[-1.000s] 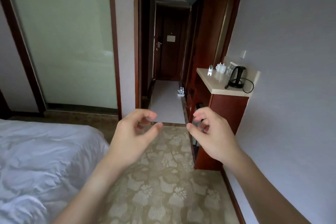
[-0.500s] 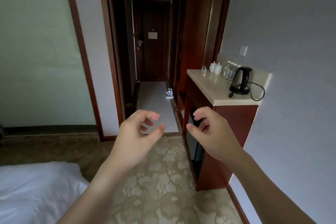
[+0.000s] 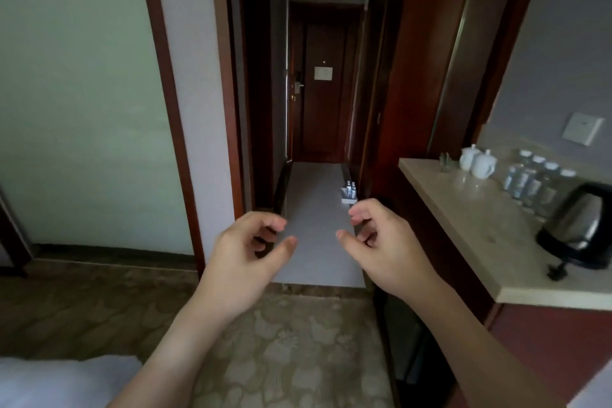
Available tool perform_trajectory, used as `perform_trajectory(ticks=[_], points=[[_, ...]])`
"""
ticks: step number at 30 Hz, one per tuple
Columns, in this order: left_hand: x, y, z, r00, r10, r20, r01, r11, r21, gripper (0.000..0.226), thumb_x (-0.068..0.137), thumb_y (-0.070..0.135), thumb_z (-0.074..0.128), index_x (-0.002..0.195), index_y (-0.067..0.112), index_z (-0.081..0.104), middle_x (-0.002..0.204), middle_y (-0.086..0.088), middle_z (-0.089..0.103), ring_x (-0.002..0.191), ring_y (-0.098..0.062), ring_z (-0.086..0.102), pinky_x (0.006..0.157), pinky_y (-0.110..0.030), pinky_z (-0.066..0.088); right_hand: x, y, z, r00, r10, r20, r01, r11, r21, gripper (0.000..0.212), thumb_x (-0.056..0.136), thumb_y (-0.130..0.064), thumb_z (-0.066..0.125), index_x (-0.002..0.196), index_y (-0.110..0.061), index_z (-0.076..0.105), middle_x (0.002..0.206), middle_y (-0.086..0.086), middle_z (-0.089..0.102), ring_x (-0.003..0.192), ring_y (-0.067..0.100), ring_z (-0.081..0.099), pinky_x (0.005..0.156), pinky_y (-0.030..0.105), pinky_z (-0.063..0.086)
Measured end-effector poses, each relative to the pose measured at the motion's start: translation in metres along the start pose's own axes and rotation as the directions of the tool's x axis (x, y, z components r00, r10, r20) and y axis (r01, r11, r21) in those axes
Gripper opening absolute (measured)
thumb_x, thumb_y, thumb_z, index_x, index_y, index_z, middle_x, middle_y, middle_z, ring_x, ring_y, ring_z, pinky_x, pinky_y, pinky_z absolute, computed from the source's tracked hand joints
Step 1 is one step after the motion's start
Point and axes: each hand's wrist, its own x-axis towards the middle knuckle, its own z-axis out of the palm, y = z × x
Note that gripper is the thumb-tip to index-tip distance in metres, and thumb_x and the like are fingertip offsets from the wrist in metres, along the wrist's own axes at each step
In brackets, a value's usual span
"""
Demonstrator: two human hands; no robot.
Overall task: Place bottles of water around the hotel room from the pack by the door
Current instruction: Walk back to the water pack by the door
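Head view, looking down a narrow entry corridor from the carpeted room.

Left hand (image 3: pixel 246 253): raised at lower centre of the frame, fingers loosely curled, thumb extended toward the right; holds nothing. Right hand (image 3: pixel 381 242): raised just right of centre, same loose curl, thumb pointing left; holds nothing. A gap separates the two thumbs; the hands do not touch each other.

Pack of water bottles (image 3: pixel 349 193): small, standing on the pale corridor floor (image 3: pixel 314 195) at the centre of the frame, against the right-hand side of the corridor near the dark wood wardrobe (image 3: pixel 427 76). In the picture it sits just above the right hand's fingertips, but it lies much farther back in the scene, well apart from both hands. Bottle count in the pack cannot be read at this size. The door (image 3: pixel 323 103) closes the far end of the corridor, upper centre, beyond the pack.

Right side of frame: a beige counter (image 3: pixel 480 225) carries a group of water bottles (image 3: pixel 533 180) standing upright, two white lidded cups (image 3: pixel 478 161) behind them toward the corridor, and a black-and-steel kettle (image 3: pixel 579 228) at the right edge. A wall switch (image 3: pixel 583 127) is above the bottles.

Lower left corner: white bedding (image 3: pixel 59 381). Patterned carpet (image 3: pixel 281 351) fills the bottom centre under the forearms.
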Motion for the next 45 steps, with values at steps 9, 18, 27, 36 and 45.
perform_trajectory(ticks=[9,18,27,36,45], points=[[0.217,-0.143,0.052,0.999,-0.006,-0.036,0.004,0.999,-0.043,0.017,0.082,0.029,0.072,0.098,0.030,0.068,0.097,0.014,0.068,0.091,-0.006,0.065,0.080,-0.029,0.056,0.221,0.096,0.083,0.998,0.050,-0.040,-0.049,0.998,0.032,0.029,0.084,-0.037,0.070,0.109,-0.028,0.059,0.100,-0.014,0.062,0.085,0.008,0.062,0.082,0.040,0.056],[0.445,-0.230,0.133,0.997,0.023,0.074,-0.016,0.995,-0.095,0.018,0.081,0.027,0.075,0.097,0.030,0.066,0.097,0.010,0.067,0.090,-0.011,0.065,0.082,-0.041,0.057,0.424,0.189,0.113,0.984,0.142,-0.111,-0.142,0.990,0.007,0.024,0.084,-0.036,0.070,0.103,-0.029,0.058,0.094,-0.009,0.062,0.080,0.008,0.062,0.076,0.037,0.057],[0.643,-0.325,0.256,0.993,0.059,0.100,-0.050,0.995,-0.091,0.021,0.081,0.021,0.076,0.099,0.024,0.064,0.097,0.008,0.066,0.087,-0.014,0.066,0.079,-0.042,0.057,0.607,0.346,0.136,0.951,0.208,-0.228,-0.208,0.978,0.025,0.025,0.081,-0.033,0.075,0.096,-0.036,0.056,0.092,-0.014,0.061,0.078,0.009,0.062,0.073,0.037,0.057],[0.848,-0.391,0.358,0.993,0.036,0.110,-0.030,0.998,-0.060,0.022,0.080,0.021,0.075,0.099,0.024,0.066,0.097,0.010,0.067,0.086,-0.013,0.067,0.080,-0.043,0.057,0.827,0.464,0.147,0.959,0.225,-0.170,-0.209,0.972,0.106,0.034,0.076,-0.033,0.079,0.102,-0.030,0.058,0.093,-0.013,0.061,0.082,0.008,0.063,0.074,0.032,0.057],[1.032,-0.498,0.431,0.997,0.014,0.082,-0.003,0.990,-0.140,0.034,0.068,0.050,0.068,0.095,0.029,0.067,0.094,0.015,0.068,0.084,-0.013,0.067,0.078,-0.044,0.057,1.011,0.575,0.192,0.965,0.219,-0.143,-0.209,0.974,0.084,0.036,0.077,-0.034,0.080,0.106,-0.028,0.059,0.095,-0.012,0.062,0.080,0.006,0.063,0.070,0.024,0.054]])
